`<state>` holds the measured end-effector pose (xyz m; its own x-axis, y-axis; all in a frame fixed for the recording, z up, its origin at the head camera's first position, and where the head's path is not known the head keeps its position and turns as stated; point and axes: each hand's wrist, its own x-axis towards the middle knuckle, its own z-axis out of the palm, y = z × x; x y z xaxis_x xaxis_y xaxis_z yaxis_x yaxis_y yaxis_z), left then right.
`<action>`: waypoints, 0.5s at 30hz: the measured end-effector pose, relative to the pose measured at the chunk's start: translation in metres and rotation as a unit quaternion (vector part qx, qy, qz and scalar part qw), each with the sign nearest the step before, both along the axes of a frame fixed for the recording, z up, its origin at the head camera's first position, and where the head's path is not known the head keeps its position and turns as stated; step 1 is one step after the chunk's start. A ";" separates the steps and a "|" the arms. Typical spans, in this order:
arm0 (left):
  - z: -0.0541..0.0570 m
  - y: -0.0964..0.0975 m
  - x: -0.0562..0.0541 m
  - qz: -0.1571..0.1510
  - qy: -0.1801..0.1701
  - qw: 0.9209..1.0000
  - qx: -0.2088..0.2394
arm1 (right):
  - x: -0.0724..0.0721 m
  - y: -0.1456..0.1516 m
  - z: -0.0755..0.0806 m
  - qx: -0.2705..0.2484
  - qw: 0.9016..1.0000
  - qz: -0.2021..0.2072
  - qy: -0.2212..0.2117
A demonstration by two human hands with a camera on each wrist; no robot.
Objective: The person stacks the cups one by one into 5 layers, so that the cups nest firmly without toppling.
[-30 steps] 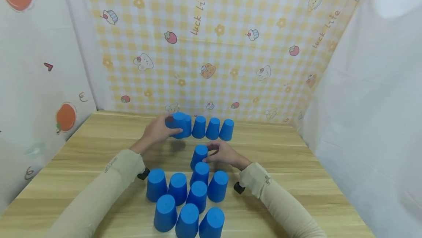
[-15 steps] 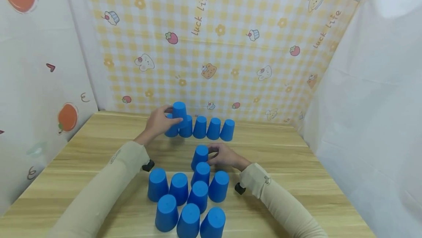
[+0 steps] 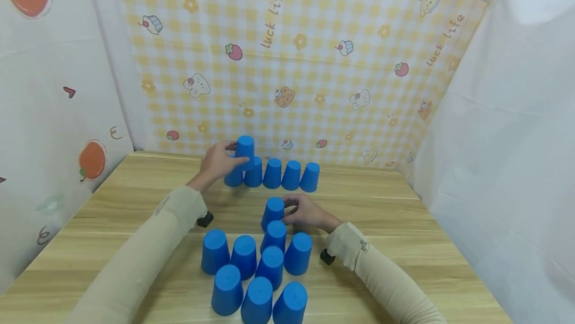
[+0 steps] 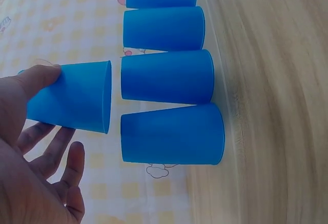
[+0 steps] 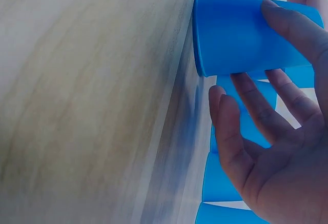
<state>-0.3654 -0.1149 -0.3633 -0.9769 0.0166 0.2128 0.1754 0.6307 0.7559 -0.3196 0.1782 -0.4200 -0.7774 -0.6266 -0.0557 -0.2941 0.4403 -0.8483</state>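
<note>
My left hand [image 3: 217, 162] grips an upside-down blue cup [image 3: 245, 150] in the air at the back, thumb on one side and fingers on the other. That held cup [image 4: 77, 98] hangs just above the row of upside-down blue cups [image 3: 272, 174], near its left end; the left wrist view shows a gap between its rim and the row. Further forward, my right hand [image 3: 306, 210] has thumb and fingers round another upside-down blue cup [image 3: 272, 211]. In the right wrist view this cup [image 5: 241, 37] is pinched between thumb and fingertips, its rim close to the tabletop.
Several upside-down blue cups [image 3: 259, 294] stand grouped at the near middle of the wooden table [image 3: 382, 244]. One cup [image 3: 275, 234] stands right in front of the right hand's cup. A yellow checked cloth [image 3: 314, 74] hangs behind the table, with white sheets at both sides.
My left hand has raised its cup from in front of the row to above it, moving slightly right. The right hand stays almost still at its cup.
</note>
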 end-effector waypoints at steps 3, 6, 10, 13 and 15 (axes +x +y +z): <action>0.002 0.001 -0.004 0.003 -0.003 1.000 -0.008 | -0.001 0.001 0.000 -0.003 1.000 -0.003 0.010; 0.002 0.002 -0.008 0.005 -0.002 1.000 -0.016 | -0.001 0.001 0.002 -0.008 1.000 -0.008 0.022; 0.002 0.002 -0.011 0.010 -0.003 1.000 -0.016 | -0.003 0.002 0.004 -0.018 0.999 -0.011 0.029; 0.000 0.002 -0.013 0.010 -0.003 1.000 -0.010 | -0.004 0.002 0.004 -0.026 0.999 -0.023 0.027; -0.001 0.002 -0.014 0.010 -0.004 1.000 -0.009 | -0.004 0.001 0.004 -0.024 0.999 -0.034 0.029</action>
<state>-0.3792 -0.1128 -0.3643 -0.9786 0.0001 0.2058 0.1568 0.6478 0.7455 -0.3239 0.1796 -0.4156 -0.8196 -0.5726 0.0190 -0.3135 0.4206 -0.8514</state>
